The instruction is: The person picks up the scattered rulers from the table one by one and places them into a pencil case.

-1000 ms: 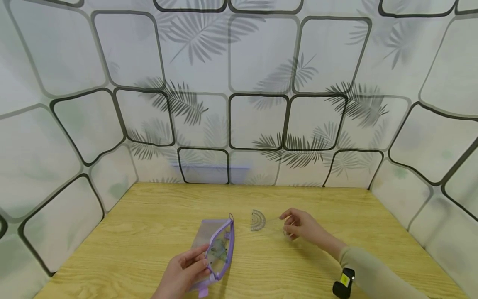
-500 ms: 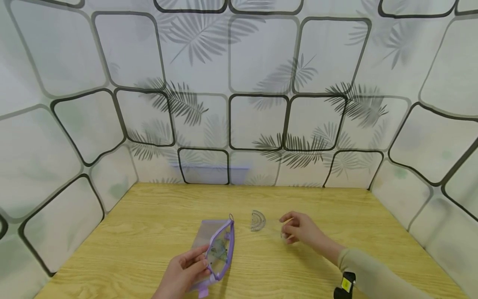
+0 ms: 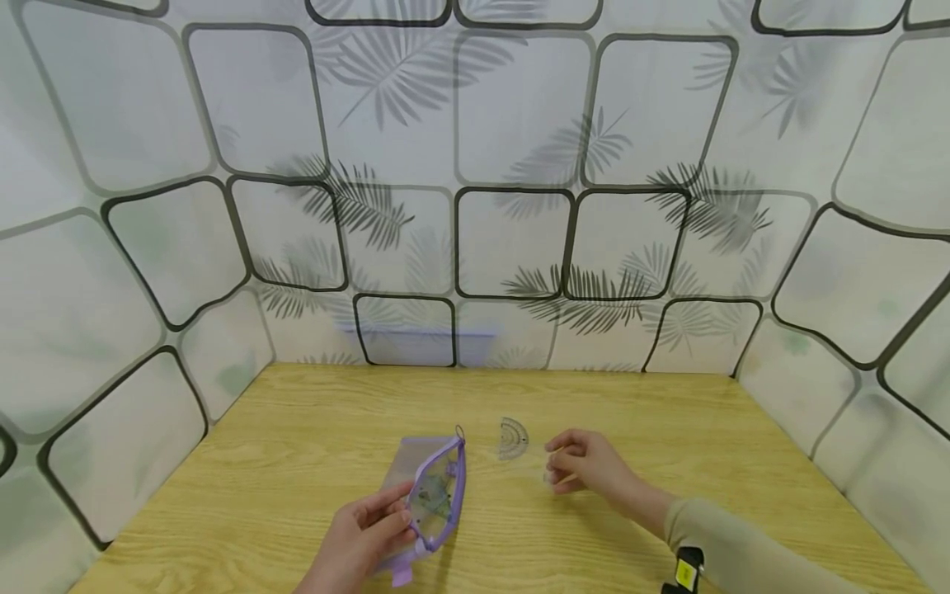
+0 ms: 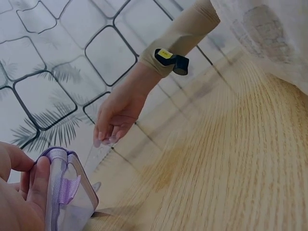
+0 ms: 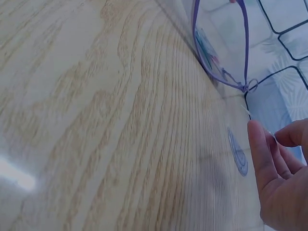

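Note:
My left hand (image 3: 356, 532) grips the near edge of a see-through zip pouch (image 3: 397, 470) with purple trim. The pouch's mouth gapes, and greenish clear pieces (image 3: 434, 495) show inside. In the left wrist view, thumb and fingers pinch the pouch's zipper end (image 4: 60, 159). To the right, my right hand (image 3: 590, 466) pinches a thin clear plastic piece (image 4: 98, 153) above the table; its outline is too faint to name its kind. A clear protractor (image 3: 513, 438) lies on the table between the pouch and my right hand, with dark scale marks along its arc.
The wood-grain table (image 3: 631, 528) runs back to a patterned curtain (image 3: 512, 239), which also closes off both sides. A purple loop (image 5: 252, 85) sticks out from the pouch's far end. My right sleeve carries a black strap device (image 3: 688, 569).
My right hand has moved a little left and nearer me, towards the pouch, carrying the clear piece. The pouch and left hand have shifted only slightly; the protractor lies where it was.

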Action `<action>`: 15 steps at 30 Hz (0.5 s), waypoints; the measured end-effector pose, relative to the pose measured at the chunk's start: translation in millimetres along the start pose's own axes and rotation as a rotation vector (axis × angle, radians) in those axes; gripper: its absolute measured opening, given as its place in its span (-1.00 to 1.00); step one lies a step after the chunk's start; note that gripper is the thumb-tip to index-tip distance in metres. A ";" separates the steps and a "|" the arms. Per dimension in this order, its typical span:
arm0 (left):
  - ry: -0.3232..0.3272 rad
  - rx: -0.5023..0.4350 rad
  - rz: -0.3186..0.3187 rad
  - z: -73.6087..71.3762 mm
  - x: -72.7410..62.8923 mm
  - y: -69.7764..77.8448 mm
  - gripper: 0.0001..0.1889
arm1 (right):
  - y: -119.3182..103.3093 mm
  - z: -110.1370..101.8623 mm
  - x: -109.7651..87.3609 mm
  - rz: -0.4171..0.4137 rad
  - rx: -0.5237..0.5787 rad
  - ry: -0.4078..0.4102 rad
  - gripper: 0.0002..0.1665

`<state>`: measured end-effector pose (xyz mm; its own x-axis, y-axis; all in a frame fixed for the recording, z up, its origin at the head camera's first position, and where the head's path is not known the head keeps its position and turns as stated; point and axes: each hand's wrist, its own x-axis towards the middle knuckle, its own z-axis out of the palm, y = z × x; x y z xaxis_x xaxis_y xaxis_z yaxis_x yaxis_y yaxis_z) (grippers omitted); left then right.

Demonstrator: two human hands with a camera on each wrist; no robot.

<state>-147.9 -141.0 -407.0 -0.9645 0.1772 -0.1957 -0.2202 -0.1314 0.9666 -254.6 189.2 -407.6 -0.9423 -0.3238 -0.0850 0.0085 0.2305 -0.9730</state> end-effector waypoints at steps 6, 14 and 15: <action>-0.007 -0.013 0.002 -0.2 -0.5 0.8 -0.37 | -1.3 6.0 0.4 0.021 0.024 -0.015 -0.57; -0.005 -0.004 0.024 0.0 0.4 -1.8 -0.37 | -4.2 11.6 -1.0 0.039 0.022 -0.053 -0.59; -0.006 -0.004 0.026 0.0 0.6 -2.2 -0.38 | -5.2 12.6 -1.5 0.044 0.024 -0.056 -0.59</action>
<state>-147.9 -140.6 -409.2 -0.9690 0.1797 -0.1693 -0.1955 -0.1395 0.9707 -249.1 176.9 -405.1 -0.9208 -0.3645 -0.1386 0.0580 0.2235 -0.9730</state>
